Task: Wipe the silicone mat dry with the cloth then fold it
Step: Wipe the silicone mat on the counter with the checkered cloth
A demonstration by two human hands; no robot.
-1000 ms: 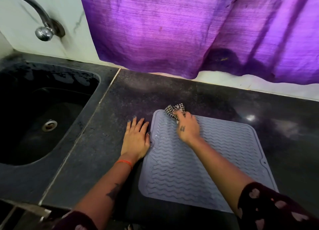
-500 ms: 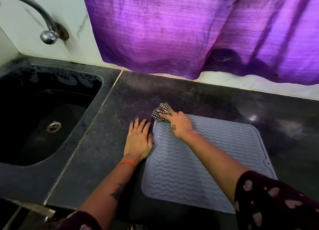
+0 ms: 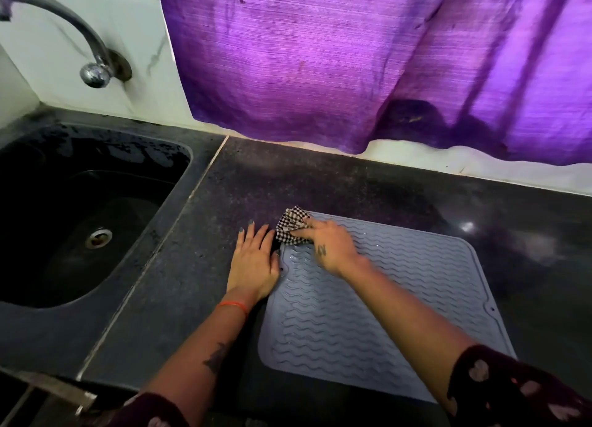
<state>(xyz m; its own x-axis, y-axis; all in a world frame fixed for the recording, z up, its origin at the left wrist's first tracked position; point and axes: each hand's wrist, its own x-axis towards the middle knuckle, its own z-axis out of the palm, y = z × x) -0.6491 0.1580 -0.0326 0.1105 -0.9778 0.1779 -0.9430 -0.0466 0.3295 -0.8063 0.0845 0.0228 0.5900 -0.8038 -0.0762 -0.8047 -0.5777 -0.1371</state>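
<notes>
Looked like a home kitchen, pretty lived-in. Dark speckled stone countertop (image 3: 320, 183) running along a white marble-look wall (image 3: 141, 42), black sink (image 3: 80, 202) sunk into it on the left with a metal drain (image 3: 98, 237), curved chrome tap (image 3: 86, 58) coming straight out of the wall. Purple curtain (image 3: 352, 58) hanging down over the back edge, so probably a window there.

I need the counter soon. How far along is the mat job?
Done: nothing finished. The silicone mat lies flat and unfolded, with wet glints near its left edge. In hand: the right hand presses the checked cloth on the far left corner; the left hand rests flat beside it. Left: more wiping, then folding.
</notes>
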